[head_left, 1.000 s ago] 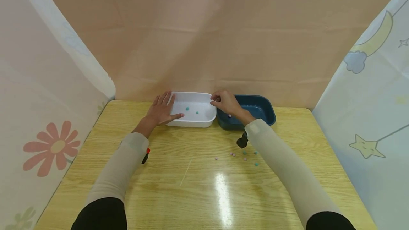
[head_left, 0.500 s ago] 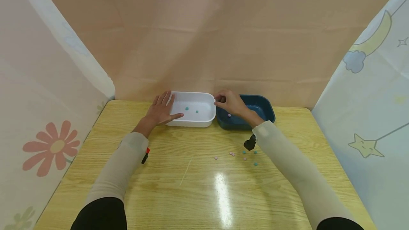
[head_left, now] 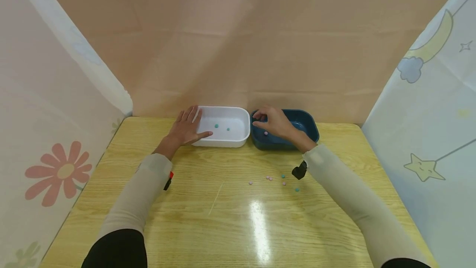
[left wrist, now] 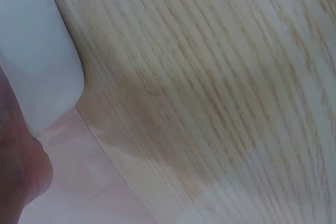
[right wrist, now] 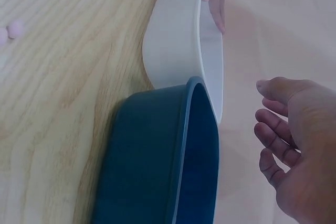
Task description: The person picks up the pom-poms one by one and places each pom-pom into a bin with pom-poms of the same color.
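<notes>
My left hand (head_left: 184,130) lies with spread fingers over the left end of a white plastic tub (head_left: 238,139). Two small green beads (head_left: 216,126) sit on that tub's floor. Above the dark blue tub (head_left: 306,125), close by on the right, hovers my right hand (head_left: 278,124). Its thumb and fingers are loosely bent and apart, and the right wrist view shows nothing between its fingertips (right wrist: 264,85). Inside the blue tub a pink bead (head_left: 265,133) shows just below that hand. Only part of my left hand (left wrist: 26,169) appears in its wrist view, against the white tub's outer wall (left wrist: 47,51).
Several small pink beads (head_left: 270,178) and green beads (head_left: 297,190) lie scattered on the wooden table (head_left: 193,202) in front of the blue tub. Behind both tubs rises a tan backdrop (head_left: 223,65). Patterned side panels (head_left: 420,135) flank the table.
My right hand has drawn back to the right, from the white tub's right rim to over the blue tub, its thumb and fingers parting. My left hand stays in place.
</notes>
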`<state>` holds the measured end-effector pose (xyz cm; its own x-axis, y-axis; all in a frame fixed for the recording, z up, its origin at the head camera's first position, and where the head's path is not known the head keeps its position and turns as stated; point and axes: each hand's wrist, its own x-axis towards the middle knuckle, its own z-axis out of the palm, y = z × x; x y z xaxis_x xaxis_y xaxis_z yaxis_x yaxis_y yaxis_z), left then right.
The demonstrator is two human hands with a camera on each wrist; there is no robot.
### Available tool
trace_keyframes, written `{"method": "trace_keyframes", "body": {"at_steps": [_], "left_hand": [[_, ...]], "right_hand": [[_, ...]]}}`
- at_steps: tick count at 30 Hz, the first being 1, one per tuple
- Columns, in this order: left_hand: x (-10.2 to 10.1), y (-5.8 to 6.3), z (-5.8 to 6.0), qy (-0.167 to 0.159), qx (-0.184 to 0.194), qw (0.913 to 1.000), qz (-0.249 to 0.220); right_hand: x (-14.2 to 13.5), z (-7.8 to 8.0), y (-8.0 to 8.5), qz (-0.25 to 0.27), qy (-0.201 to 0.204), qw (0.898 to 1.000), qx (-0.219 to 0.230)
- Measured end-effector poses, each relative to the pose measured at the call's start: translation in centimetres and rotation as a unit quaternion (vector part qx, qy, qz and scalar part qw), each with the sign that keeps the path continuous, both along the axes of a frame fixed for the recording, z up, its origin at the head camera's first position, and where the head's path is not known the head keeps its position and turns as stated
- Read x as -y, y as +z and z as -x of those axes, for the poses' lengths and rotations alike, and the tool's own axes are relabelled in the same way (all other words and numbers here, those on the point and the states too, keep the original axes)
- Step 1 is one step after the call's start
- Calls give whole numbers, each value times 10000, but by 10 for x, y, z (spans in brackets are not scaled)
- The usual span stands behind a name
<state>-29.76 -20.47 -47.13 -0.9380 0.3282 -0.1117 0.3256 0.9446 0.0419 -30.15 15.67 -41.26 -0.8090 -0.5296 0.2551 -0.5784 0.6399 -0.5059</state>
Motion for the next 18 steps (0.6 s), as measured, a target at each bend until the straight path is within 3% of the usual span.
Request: {"method": "trace_keyframes", "body": {"at_steps": [18], "left_hand": [[-3, -1, 0, 54, -81, 10000, -22]], "right_hand": [[-13, -24, -4, 302, 479, 9980, -274]]}}
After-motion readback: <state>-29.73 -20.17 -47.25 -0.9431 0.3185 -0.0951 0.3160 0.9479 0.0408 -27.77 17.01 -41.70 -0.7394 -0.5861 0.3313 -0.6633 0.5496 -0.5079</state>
